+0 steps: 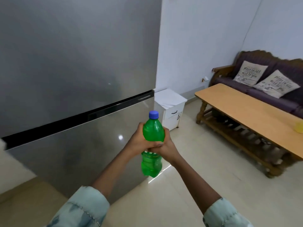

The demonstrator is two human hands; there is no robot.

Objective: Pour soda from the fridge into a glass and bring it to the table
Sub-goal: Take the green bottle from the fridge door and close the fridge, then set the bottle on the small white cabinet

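— Where's the soda?

— Out in the open, upright, in front of the closed fridge (73, 63). The left hand (139, 141) and the right hand (165, 145) are both wrapped round the middle of the green bottle (153, 133), fingers meeting across its front. Neither touches the blue cap (153, 115), which is on.

— Heavy, would you say?

— It looks nearly full, so I'd guess it has some weight. It's thin plastic, so the walls will likely dent if squeezed hard, and straight out of the cold it may be damp and slippery.

— So where should one take it?

— Round the waist, at the label, where the hands are now. For opening, I'd keep one hand there and put the other on the cap. I'd also carry it gently, as fizzy drink may spurt if shaken.

— Count things for me.

— One bottle, one cap, two hands on it. One fridge with two doors, and one small white cabinet (170, 102) beside it. One long wooden bench (246, 108), well apart to the right, and one sofa (229, 81) behind it with two cushions (250, 72).

— Any glass?

— There's one yellow thing (299, 126) on the far edge of the bench, but it's too blurred to tell what it is.
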